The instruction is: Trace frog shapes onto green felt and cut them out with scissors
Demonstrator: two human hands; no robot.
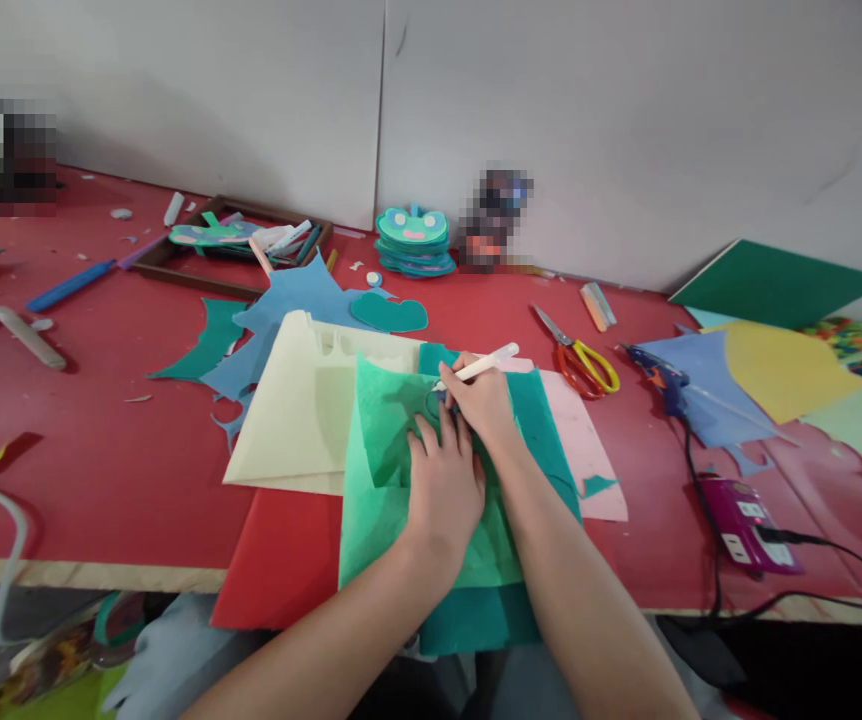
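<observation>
A white pen is gripped in my right hand, its tip touching a bright green sheet. Flat on that sheet lies my left hand, fingers spread. Its fingertips press by a small dark blue piece, mostly covered by the fingers. A curved dark outline shows on the green beside this piece. Under the green sheet are teal sheets, a pink sheet, a cream sheet and a red sheet.
Scissors lie to the right, near a glue gun and a purple power strip with black cords. Behind stand stacked green face cutouts and a brown frame of pens. Blue scraps lie left on the red table.
</observation>
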